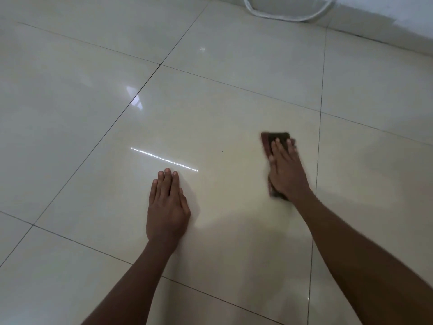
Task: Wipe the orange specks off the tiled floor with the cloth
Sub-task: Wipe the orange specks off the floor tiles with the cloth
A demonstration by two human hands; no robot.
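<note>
Though no orange specks resolve from head view, cloth (pixel 277 139) lies flat on floor (pixel 93 113) beneath right hand (pixel 284 171), fingers (pixel 278 146) straight, pressing; long axis away from body. Left hand (pixel 167 207) flat, bracing, well apart leftward. Tiny dark dot (pixel 222 151) between them, nearer right hand.

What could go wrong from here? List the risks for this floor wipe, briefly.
1. The right hand presses flat on the dark cloth, which shows only at its edges; the cloth could bunch or slip out from under the palm.
2. The left hand bears flat on the glossy tiled floor; it might slide if the tile is damp.
3. No orange specks show here through the glare, so some may be missed.
</note>
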